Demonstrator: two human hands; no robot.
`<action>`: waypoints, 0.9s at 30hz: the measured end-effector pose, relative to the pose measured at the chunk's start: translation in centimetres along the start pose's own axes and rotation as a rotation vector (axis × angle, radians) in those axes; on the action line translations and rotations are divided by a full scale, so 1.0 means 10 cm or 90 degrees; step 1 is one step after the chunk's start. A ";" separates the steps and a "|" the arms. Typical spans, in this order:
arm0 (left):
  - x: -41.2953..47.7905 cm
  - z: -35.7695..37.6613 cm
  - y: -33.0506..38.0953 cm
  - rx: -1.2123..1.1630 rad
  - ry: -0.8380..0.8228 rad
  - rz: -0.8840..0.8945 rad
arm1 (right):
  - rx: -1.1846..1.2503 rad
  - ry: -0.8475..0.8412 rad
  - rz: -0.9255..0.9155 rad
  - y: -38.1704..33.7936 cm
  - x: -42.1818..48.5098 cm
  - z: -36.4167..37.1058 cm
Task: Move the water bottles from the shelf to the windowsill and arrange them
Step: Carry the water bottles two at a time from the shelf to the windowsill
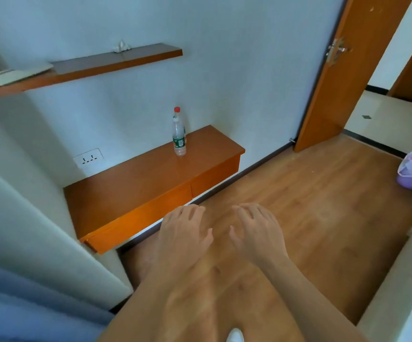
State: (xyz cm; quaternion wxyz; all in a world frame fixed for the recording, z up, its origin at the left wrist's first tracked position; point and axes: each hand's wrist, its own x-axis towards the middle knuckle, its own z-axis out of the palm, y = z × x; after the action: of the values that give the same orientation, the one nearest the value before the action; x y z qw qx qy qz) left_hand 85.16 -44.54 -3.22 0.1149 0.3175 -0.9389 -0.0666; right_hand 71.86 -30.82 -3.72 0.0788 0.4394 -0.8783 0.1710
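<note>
**One bottle on the lower shelf, both hands empty**

Bottle: a single water bottle [179, 134], clear with a red cap and green label, is seen upright on the lower shelf [136, 183]. It stands toward the far right end, close to the wall. No other bottle is seen. The windowsill is not in view.

Hands: the left hand [182, 233] and right hand [256, 230] are held out side by side, palms down, over the floor in front of the shelf. Fingers are spread and loosely bent, and nothing is held in either.

Relation: the bottle lies ahead of and above both hands in the view, well apart from them. It sits roughly in line with the left hand, whose fingertips reach about level with the shelf's front edge.

Step in hand, judged: the reach to the bottle, not yet begun.

Advice for the reach:
- The body should be taken around its middle, at or just above the label, not by the cap.
- The bottle looks nearly empty, so it is likely light and easily tipped. A sideways brush is to be avoided.
- It should be lifted straight up before being drawn out, so the base clears the shelf.

Also noted: an upper shelf [116, 61] with small white items, a wall socket [88, 157], and an open door [335, 82].
</note>
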 end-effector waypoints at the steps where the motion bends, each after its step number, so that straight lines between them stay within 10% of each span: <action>1: 0.19 -0.02 0.06 0.001 0.009 -0.006 | 0.002 -0.002 0.001 0.07 0.19 0.01; 27: 4.01 0.74 -0.13 0.019 0.007 0.044 | -0.034 -0.025 -0.027 0.99 3.87 0.94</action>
State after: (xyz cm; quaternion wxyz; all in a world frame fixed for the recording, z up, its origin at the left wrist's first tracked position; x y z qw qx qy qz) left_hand 53.05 -69.69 -3.62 0.1174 0.2871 -0.9495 -0.0465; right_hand 40.82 -57.64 -3.62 0.0767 0.4593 -0.8742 0.1373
